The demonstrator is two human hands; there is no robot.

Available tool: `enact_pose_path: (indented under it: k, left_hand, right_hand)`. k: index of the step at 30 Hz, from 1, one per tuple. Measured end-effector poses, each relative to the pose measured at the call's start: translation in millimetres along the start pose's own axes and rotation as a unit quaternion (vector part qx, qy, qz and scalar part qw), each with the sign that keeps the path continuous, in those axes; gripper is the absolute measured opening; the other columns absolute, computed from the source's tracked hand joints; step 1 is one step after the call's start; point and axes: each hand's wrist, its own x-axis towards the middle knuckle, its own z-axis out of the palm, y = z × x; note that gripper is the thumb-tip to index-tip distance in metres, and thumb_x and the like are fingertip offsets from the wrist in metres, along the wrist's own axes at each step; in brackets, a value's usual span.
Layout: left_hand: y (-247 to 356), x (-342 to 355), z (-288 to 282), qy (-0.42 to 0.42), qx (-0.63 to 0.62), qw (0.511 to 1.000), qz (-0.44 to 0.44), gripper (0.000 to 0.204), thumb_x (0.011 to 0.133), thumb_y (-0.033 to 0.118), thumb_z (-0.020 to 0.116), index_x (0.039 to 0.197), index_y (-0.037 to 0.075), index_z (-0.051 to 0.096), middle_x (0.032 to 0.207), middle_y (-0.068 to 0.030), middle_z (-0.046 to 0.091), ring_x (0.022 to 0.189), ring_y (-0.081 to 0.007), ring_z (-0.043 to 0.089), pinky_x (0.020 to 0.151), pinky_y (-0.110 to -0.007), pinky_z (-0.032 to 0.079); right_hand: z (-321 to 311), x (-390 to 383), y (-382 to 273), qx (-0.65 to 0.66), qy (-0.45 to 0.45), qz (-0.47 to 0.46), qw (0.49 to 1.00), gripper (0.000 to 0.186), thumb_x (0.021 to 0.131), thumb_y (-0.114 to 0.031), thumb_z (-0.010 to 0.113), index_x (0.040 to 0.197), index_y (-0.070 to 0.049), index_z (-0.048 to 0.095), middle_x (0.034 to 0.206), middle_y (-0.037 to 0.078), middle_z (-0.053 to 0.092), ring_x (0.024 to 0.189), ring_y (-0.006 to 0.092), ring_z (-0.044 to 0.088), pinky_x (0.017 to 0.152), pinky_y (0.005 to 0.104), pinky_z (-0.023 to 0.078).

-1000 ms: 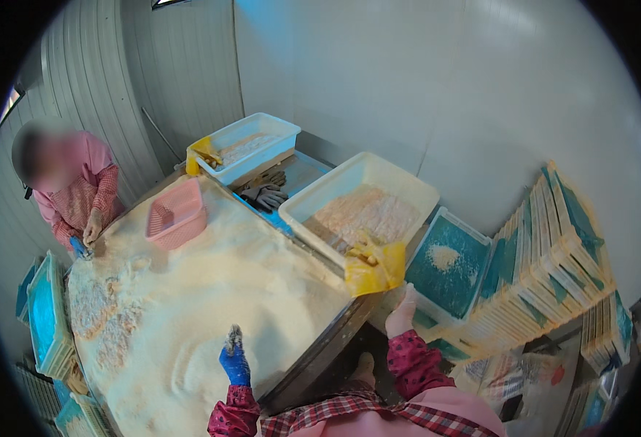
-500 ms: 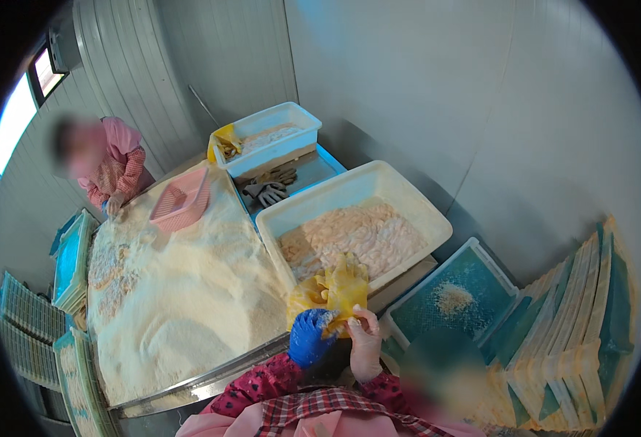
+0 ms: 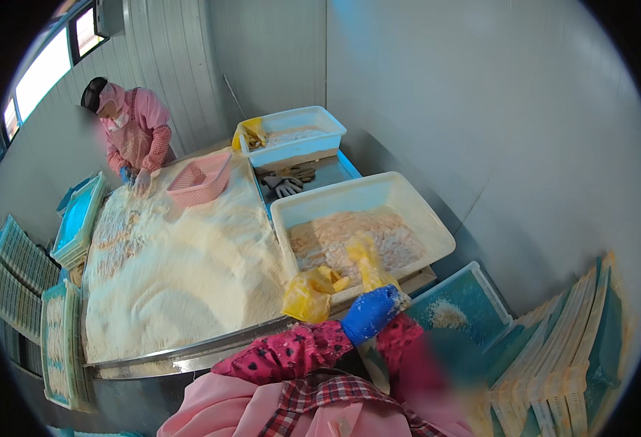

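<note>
My left hand (image 3: 373,313), in a blue glove, grips the cuff of a yellow rubber glove (image 3: 373,271) at my right wrist. My right hand (image 3: 364,251) is inside that glove, reaching over the near rim of a large white tub (image 3: 415,191); its fingers are too indistinct to read. Pale, wet, lumpy pieces of food (image 3: 357,227) fill the bottom of the tub. Left of my hands, a second yellow rubber glove (image 3: 309,293) lies over the tub's near left corner.
A table to the left bears a heap of pale powder (image 3: 189,269) and a pink basket (image 3: 202,178). A co-worker (image 3: 137,131) stands at its far left. Behind are a smaller tub (image 3: 295,149) and grey gloves (image 3: 284,183). Trays (image 3: 473,291) and stacked frames (image 3: 561,349) stand right.
My right hand has gone into a yellow glove, and my blue-gloved left hand has moved right to its cuff. The other yellow glove stays at the tub's corner. My view has shifted.
</note>
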Motion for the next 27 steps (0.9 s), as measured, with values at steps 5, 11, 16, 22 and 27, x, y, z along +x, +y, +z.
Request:
enact_pose_path:
  k: [5,11,16,22,27]
  left_hand:
    - [9,5,1,0.037,-0.238,0.967,-0.086,0.022,0.086,0.013,0.057,0.107,0.005,0.058,0.099,-0.0133,0.059,0.093,-0.0273,0.058,0.082,-0.032,0.045]
    - [23,-31,-11,-0.003,-0.286,0.953,-0.094,0.024,0.084,0.012,0.061,0.106,0.004,0.059,0.102,-0.0119,0.060,0.097,-0.0228,0.058,0.085,-0.031,0.044]
    - [-14,-81,-42,-0.164,-0.322,0.929,-0.082,0.031,0.086,0.012,0.058,0.115,0.002,0.055,0.111,-0.0113,0.057,0.103,-0.0207,0.054,0.090,-0.031,0.041]
    - [-118,-214,-60,-0.111,-0.247,0.909,-0.317,0.047,0.088,0.012,0.054,0.130,-0.001,0.037,0.117,-0.0163,0.053,0.110,-0.0254,0.051,0.093,-0.032,0.040]
    - [-103,-171,-77,0.034,-0.193,0.969,-0.149,0.051,0.089,0.010,0.053,0.133,-0.003,0.032,0.129,-0.0170,0.044,0.120,-0.0264,0.042,0.100,-0.034,0.032]
  right_hand:
    - [-35,18,-26,0.205,0.001,0.085,0.975,0.030,0.086,-0.015,0.054,0.113,-0.001,0.054,0.104,0.014,0.060,0.096,0.0221,0.057,0.085,0.0313,0.045]
    - [-11,31,-119,0.434,-0.010,0.119,0.893,0.032,0.086,-0.018,0.056,0.113,-0.001,0.055,0.103,0.013,0.061,0.093,0.0209,0.058,0.084,0.0304,0.046]
    - [-34,4,-88,0.303,0.072,0.029,0.950,0.032,0.085,-0.016,0.059,0.112,0.002,0.055,0.100,0.014,0.061,0.091,0.0189,0.059,0.083,0.0287,0.046]
    - [-15,-54,-139,0.073,0.103,-0.079,0.989,0.033,0.077,-0.012,0.066,0.101,0.008,0.057,0.090,0.018,0.064,0.085,0.0261,0.061,0.077,0.0320,0.046]
    - [3,-79,-197,-0.126,0.065,-0.144,0.979,0.041,0.069,-0.017,0.071,0.101,0.006,0.058,0.088,0.022,0.061,0.087,0.0356,0.059,0.077,0.0382,0.047]
